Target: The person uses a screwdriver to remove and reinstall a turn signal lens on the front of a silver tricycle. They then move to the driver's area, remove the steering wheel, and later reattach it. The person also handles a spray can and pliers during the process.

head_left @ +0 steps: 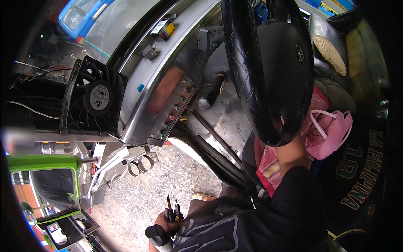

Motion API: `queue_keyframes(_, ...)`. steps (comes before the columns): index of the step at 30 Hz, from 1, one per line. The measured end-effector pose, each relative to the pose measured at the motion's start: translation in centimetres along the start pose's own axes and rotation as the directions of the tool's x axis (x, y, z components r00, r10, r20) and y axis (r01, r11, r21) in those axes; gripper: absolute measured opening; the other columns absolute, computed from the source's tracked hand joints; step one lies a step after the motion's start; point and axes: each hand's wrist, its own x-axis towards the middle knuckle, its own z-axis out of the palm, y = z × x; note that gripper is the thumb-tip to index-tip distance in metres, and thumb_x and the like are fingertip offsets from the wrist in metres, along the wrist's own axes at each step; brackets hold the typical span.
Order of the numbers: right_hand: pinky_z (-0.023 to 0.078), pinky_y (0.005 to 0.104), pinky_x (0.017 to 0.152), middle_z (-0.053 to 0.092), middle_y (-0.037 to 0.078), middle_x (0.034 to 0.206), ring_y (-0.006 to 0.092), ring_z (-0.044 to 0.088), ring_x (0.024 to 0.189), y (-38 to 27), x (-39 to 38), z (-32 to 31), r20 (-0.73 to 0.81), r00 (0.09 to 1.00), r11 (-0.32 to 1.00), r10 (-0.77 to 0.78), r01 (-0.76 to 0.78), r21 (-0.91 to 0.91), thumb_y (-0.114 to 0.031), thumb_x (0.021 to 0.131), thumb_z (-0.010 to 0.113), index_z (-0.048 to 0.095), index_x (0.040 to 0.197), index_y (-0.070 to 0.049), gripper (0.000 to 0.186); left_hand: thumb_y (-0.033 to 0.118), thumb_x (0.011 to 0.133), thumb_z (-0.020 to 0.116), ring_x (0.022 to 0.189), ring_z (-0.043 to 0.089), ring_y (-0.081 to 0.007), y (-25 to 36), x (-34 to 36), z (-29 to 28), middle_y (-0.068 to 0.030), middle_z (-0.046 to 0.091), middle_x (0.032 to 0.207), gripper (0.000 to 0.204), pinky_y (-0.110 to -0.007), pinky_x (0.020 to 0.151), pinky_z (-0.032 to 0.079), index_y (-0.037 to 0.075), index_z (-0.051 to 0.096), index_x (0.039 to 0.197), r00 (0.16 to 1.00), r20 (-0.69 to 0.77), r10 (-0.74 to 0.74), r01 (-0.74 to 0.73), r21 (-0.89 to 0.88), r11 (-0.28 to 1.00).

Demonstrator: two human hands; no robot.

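Note:
My left hand, low in the head view, is closed around a small bunch of hand tools. One has a thin pointed tip sticking up; another looks like pliers, but their exact kinds are hard to make out. A black cuff-like ring, perhaps a roll of tape, sits around that wrist. On the right, my right hand reaches to the black steering wheel. The rim and hub cover its fingers, so whether it grips anything is hidden. Just beside that wrist lies a pink cloth bag with a pale handle.
Left of the wheel, a dashboard panel carries a row of coloured knobs. A black fan stands beyond it. A green-framed side mirror juts out at the left. Rough ground shows through the door opening. A dark shirt hangs right.

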Motion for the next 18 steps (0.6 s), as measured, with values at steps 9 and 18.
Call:
queue_keyframes(9, 0.054, 0.0493, 0.103, 0.073, 0.022, 0.123, 0.0424, 0.068, 0.117, -12.6, -11.5, 6.5, 0.092, 0.974, 0.973, -0.208, 0.197, 0.117, -0.015, 0.095, 0.078, 0.075, 0.12, -0.002, 0.029, 0.003, 0.073, 0.098, 0.094, 0.076, -0.018, -14.6, 0.3, -1.4, -0.0055, 0.079, 0.099, 0.041, -0.037, 0.09, 0.062, 0.006, 0.072, 0.104, 0.983, 0.106, 0.148, -0.092, -0.414, 0.906)
queue_keyframes(18, 0.059, 0.0439, 0.089, 0.08, 0.016, 0.109, 0.0319, 0.078, 0.102, -43.2, -33.3, 12.8, 0.658, 0.155, 0.675, -0.737, 0.226, 0.702, -0.033, 0.095, 0.083, 0.065, 0.139, -0.002, 0.057, -0.004, 0.074, 0.095, 0.094, 0.078, -0.022, -33.4, -2.1, -3.7, -0.0113, 0.081, 0.106, 0.048, -0.04, 0.089, 0.063, 0.002, 0.071, 0.115, 0.982, 0.056, 0.179, -0.084, -0.721, 0.687)
